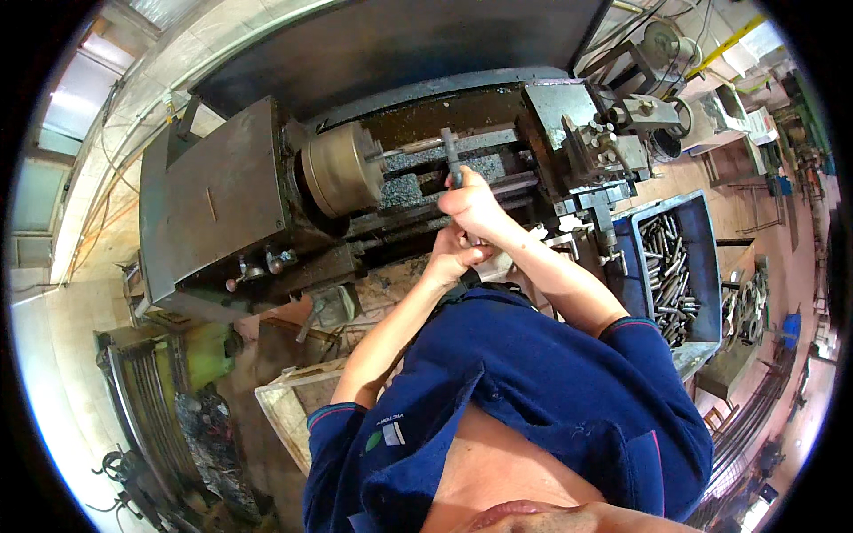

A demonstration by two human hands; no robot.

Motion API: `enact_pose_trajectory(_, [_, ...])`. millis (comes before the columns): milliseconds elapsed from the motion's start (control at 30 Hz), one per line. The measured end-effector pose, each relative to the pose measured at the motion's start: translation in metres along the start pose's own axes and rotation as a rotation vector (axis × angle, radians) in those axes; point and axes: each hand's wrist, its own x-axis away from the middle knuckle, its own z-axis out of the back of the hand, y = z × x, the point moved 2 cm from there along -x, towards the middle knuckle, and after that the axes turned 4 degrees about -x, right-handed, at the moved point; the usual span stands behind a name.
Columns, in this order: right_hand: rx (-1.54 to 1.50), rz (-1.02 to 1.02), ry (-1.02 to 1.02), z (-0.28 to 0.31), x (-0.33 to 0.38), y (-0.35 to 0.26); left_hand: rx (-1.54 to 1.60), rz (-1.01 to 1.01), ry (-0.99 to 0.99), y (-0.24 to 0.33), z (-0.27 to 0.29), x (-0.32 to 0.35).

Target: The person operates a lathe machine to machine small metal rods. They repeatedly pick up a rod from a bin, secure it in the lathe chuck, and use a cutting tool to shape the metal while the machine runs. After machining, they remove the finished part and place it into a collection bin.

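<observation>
A grey, rod-like metal piece (452, 153) points up and away from my right hand (478, 209), whose fingers are wrapped round its near end. It stands in front of a metal lathe's bed, over grey metal chips (402, 191). Just below, close to my body, my left hand (455, 258) is closed with its fingers curled together; something small and pale metal shows beside them, and I cannot make out what it is. The round chuck (340, 169) of the lathe lies left of my hands. To their right is the carriage with its tool post (597, 142).
The headstock (218, 195) with its levers (258, 271) fills the left side. At the right stands a blue crate (713, 266) full of metal pieces (666, 275). A dark splash panel (391, 53) rises behind the bed. A wooden box (289, 404) is low on the left.
</observation>
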Motion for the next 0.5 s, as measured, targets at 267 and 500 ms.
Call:
enact_pose_trajectory(267, [0.026,0.085,0.003,0.006,0.0,-0.002,0.002,0.028,0.03,0.0,-0.002,-0.006])
enact_pose_trajectory(500, [0.027,-0.034,-0.055,-0.009,0.004,-0.015,-0.024,0.028,0.013,0.007,0.007,-0.002])
